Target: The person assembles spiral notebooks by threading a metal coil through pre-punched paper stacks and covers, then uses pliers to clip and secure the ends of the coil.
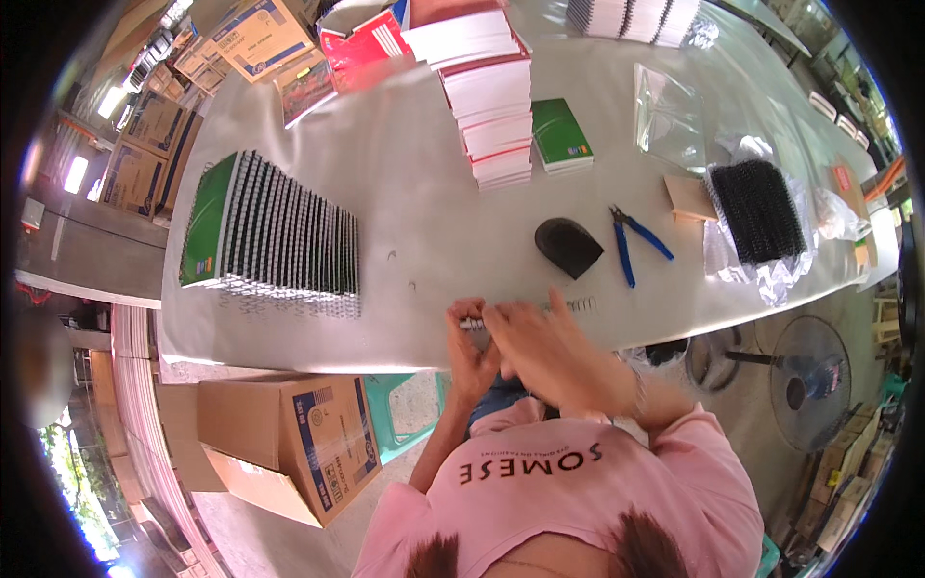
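At the table's near edge my hands meet. My left hand (468, 354) is closed around a small, pale, ridged thing (471, 325) that I cannot make out. My right hand (541, 345) reaches across against it, smeared by motion, its fingertips partly hidden. Just beyond the right hand a thin wire coil (583, 304) shows on the table. Farther off lie a dark rounded block (568, 248) and blue-handled pliers (638, 246). Left of my hands stands a row of green-covered spiral notebooks (279, 226), coils upward.
Unbound stacks of white pages (487, 106) and a green book (562, 135) occupy the far middle. Black coils (757, 212) fill plastic wrap at right, beside a brown cardboard piece (688, 197). An open carton (289, 438) sits below the table, a fan (809, 383) to the right.
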`<state>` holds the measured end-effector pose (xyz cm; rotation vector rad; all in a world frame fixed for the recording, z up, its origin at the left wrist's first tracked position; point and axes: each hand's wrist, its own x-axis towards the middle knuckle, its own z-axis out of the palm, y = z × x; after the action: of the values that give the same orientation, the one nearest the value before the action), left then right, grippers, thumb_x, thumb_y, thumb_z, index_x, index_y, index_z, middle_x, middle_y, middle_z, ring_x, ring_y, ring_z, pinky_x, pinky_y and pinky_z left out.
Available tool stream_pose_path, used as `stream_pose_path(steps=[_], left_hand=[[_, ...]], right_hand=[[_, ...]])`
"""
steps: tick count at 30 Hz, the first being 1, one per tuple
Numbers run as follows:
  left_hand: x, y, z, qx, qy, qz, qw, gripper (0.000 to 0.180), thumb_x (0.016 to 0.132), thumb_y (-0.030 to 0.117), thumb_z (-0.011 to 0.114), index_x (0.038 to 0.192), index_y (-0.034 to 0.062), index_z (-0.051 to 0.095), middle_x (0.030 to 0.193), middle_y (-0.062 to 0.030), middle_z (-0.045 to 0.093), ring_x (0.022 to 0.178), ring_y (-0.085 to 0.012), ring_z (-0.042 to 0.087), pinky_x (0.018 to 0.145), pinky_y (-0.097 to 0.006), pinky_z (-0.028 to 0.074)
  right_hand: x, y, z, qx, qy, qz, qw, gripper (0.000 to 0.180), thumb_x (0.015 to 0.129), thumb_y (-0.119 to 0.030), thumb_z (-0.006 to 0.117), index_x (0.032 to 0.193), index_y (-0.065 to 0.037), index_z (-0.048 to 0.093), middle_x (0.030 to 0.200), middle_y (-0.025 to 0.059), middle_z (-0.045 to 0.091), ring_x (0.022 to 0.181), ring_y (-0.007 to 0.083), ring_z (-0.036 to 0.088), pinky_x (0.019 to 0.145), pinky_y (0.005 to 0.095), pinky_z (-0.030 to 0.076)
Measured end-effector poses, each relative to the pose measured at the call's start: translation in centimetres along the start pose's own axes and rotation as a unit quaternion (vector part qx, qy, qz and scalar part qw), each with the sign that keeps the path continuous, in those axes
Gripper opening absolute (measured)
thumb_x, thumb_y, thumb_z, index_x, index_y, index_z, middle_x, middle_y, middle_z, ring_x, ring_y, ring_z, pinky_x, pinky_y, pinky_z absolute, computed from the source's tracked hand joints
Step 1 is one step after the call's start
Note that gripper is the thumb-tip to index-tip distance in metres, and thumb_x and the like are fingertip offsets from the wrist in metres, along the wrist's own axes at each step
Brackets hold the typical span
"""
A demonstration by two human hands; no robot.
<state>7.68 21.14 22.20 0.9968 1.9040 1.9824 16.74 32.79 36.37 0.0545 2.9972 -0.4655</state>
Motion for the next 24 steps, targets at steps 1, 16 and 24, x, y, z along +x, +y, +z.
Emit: stream_pose_path(steps=[1,16,24], left_hand=[[-0.1,-0.2,0.2,-0.002,-0.008,-0.009,1.0,0.041,0.076,0.012,0.071,0.103,0.0039,0.041,0.1,-0.0108,0.046,0.092,-0.0226,0.046,0.087,-0.036,0.039],[1.1,0.7,0.3,0.045,0.068,-0.018,0.997,0.033,0.088,0.004,0.066,0.109,0.0031,0.041,0.105,-0.0123,0.047,0.095,-0.0219,0.046,0.091,-0.034,0.038],[1.4,1.3,-0.1,0.033,0.054,-0.006,0.998,0.026,0.097,0.013,0.057,0.118,0.0029,0.045,0.113,-0.0089,0.045,0.1,-0.0164,0.043,0.093,-0.03,0.035]], right_hand=[[0.9,0.7,0.4,-0.015,-0.049,0.016,0.999,0.053,0.077,-0.015,0.074,0.122,0.004,0.051,0.107,0.0164,0.061,0.104,0.0311,0.061,0.095,0.061,0.04],[1.3,5.3,-0.2,0.127,0.198,0.026,0.971,0.054,0.085,-0.026,0.069,0.133,-0.008,0.051,0.128,0.0148,0.058,0.12,0.034,0.052,0.102,0.0591,0.034],[-2.9,12.9,4.6,-0.02,0.196,0.337,0.921,0.066,0.089,-0.029,0.066,0.146,-0.012,0.037,0.143,0.0195,0.043,0.131,0.0381,0.041,0.106,0.0571,0.03]])
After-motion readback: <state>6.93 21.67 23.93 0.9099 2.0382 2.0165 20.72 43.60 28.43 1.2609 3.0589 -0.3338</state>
